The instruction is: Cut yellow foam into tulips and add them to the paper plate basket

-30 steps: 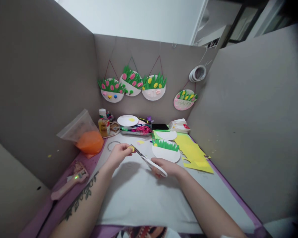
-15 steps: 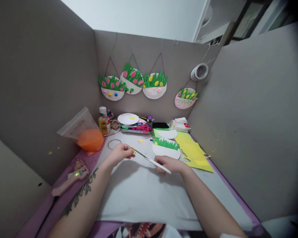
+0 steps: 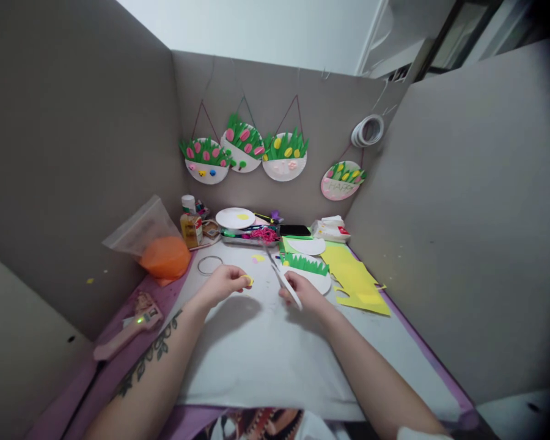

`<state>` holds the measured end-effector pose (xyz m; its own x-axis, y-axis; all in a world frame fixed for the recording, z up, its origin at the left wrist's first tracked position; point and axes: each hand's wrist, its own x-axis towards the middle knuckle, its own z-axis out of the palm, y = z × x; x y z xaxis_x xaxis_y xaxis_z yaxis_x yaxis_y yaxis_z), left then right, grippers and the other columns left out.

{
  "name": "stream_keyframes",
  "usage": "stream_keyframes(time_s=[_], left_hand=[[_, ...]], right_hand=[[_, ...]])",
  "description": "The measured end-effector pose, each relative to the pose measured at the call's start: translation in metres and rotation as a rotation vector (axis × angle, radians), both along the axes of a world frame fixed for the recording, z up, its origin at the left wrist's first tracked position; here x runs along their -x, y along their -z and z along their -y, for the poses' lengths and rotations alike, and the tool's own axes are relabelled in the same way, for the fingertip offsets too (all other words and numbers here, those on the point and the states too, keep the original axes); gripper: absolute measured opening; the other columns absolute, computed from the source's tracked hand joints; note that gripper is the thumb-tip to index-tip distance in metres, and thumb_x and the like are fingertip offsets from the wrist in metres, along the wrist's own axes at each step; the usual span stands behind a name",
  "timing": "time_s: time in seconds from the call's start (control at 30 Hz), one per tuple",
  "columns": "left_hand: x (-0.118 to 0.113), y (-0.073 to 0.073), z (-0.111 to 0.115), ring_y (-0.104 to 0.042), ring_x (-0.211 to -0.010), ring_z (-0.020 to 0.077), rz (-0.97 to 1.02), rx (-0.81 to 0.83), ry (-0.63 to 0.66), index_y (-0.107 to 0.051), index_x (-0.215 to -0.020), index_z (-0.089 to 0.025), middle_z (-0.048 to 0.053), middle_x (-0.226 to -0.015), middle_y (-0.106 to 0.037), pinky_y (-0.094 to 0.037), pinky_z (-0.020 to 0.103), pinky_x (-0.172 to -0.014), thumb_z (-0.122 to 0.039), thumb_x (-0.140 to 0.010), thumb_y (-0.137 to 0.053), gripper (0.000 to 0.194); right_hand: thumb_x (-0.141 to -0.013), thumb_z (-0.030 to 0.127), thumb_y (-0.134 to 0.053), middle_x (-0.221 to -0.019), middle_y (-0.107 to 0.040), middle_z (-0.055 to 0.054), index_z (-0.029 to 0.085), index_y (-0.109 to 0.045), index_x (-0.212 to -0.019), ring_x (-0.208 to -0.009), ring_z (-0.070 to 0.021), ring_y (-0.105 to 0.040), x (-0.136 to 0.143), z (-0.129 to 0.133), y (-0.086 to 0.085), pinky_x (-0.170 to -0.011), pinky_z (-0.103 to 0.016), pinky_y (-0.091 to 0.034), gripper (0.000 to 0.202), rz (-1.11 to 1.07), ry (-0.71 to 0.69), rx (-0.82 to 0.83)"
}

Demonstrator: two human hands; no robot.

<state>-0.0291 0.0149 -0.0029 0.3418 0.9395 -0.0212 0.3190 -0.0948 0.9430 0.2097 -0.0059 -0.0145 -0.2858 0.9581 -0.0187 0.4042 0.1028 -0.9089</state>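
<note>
My left hand [image 3: 229, 283] pinches a small piece of yellow paper [image 3: 248, 280] above the white-covered table. My right hand [image 3: 303, 291] is closed on white-handled scissors [image 3: 288, 286], their blades pointing up and away, apart from the paper; a blur hides how far the blades are parted. Just behind the right hand lies a white half plate with a green paper grass strip [image 3: 306, 264]. Small yellow and pink paper scraps [image 3: 257, 259] rest between the hands, farther back. A thin metal ring [image 3: 209, 264] lies beyond my left hand.
Yellow paper sheets [image 3: 360, 284] with cut-outs lie at right. A pink glue gun [image 3: 128, 333] and a bag of orange material [image 3: 165, 256] stand left. At the back are a glue bottle [image 3: 191, 227], a tray [image 3: 252, 241], a white plate [image 3: 229, 217] and hanging plate crafts [image 3: 284, 170].
The scissors have come away from the yellow paper, their blades swinging from pointing left to pointing up and away. My left hand stays nearly in place, still pinching the paper.
</note>
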Motion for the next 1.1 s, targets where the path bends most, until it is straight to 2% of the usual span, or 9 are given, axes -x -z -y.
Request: stream_keyframes(time_s=[0.1, 0.23, 0.47, 0.67, 0.83, 0.97, 1.1], left_hand=[[-0.01, 0.0, 0.007, -0.049, -0.051, 0.0098, -0.068, -0.088, 0.02, -0.066, -0.069, -0.014, 0.0, -0.057, -0.059, -0.033, 0.019, -0.048, -0.034, -0.069, -0.054, 0.024], [-0.021, 0.004, 0.013, -0.044, -0.051, 0.0087, -0.146, -0.183, 0.079, -0.066, -0.069, -0.014, -0.003, -0.055, -0.056, -0.03, 0.018, -0.048, -0.03, -0.071, -0.051, 0.023], [-0.024, 0.012, 0.011, -0.049, -0.059, 0.0118, -0.243, -0.241, 0.118, -0.068, -0.073, -0.014, 0.0, -0.063, -0.063, -0.034, 0.019, -0.054, -0.028, -0.07, -0.048, 0.025], [-0.024, 0.007, 0.012, -0.051, -0.06, 0.0127, -0.289, -0.302, 0.16, -0.068, -0.073, -0.014, 0.002, -0.066, -0.065, -0.035, 0.02, -0.056, -0.026, -0.069, -0.048, 0.024], [-0.023, 0.005, 0.012, -0.051, -0.06, 0.0127, -0.317, -0.317, 0.188, -0.068, -0.073, -0.014, 0.002, -0.066, -0.065, -0.035, 0.02, -0.057, -0.026, -0.07, -0.047, 0.024], [-0.023, 0.007, 0.013, -0.051, -0.058, 0.0122, -0.331, -0.317, 0.18, -0.067, -0.07, -0.014, 0.001, -0.063, -0.063, -0.034, 0.02, -0.056, -0.025, -0.069, -0.048, 0.023], [-0.026, 0.01, 0.013, -0.051, -0.058, 0.0124, -0.278, -0.295, 0.117, -0.066, -0.068, -0.014, 0.001, -0.063, -0.063, -0.035, 0.021, -0.056, -0.027, -0.069, -0.049, 0.022]], right_hand=[[-0.068, 0.029, -0.058, -0.067, -0.056, 0.002, 0.019, -0.044, -0.078, -0.056, -0.0111, -0.054, 0.029, 0.006, 0.005, -0.054, -0.023, -0.042, 0.02, -0.233, 0.129, -0.123], [-0.065, 0.028, -0.063, -0.069, -0.059, 0.002, 0.02, -0.041, -0.077, -0.062, -0.0131, -0.056, 0.047, 0.01, 0.009, -0.058, -0.025, -0.044, 0.026, -0.295, 0.151, -0.177], [-0.063, 0.023, -0.061, -0.062, -0.052, 0.006, 0.021, -0.036, -0.074, -0.054, -0.0102, -0.048, 0.044, 0.007, 0.021, -0.051, -0.021, -0.037, 0.027, -0.218, 0.142, -0.195], [-0.06, 0.022, -0.061, -0.059, -0.042, 0.008, 0.02, -0.038, -0.072, -0.051, -0.0073, -0.037, 0.048, 0.007, 0.023, -0.048, -0.018, -0.03, 0.027, -0.125, 0.1, -0.219], [-0.06, 0.02, -0.06, -0.059, -0.041, 0.009, 0.021, -0.037, -0.073, -0.051, -0.007, -0.036, 0.047, 0.007, 0.024, -0.047, -0.018, -0.029, 0.026, -0.118, 0.101, -0.234], [-0.059, 0.018, -0.06, -0.059, -0.04, 0.009, 0.02, -0.038, -0.073, -0.051, -0.007, -0.036, 0.046, 0.007, 0.024, -0.047, -0.018, -0.028, 0.026, -0.105, 0.105, -0.243], [-0.06, 0.018, -0.06, -0.058, -0.04, 0.009, 0.021, -0.037, -0.072, -0.05, -0.0073, -0.037, 0.047, 0.006, 0.023, -0.047, -0.018, -0.029, 0.026, -0.148, 0.133, -0.251]])
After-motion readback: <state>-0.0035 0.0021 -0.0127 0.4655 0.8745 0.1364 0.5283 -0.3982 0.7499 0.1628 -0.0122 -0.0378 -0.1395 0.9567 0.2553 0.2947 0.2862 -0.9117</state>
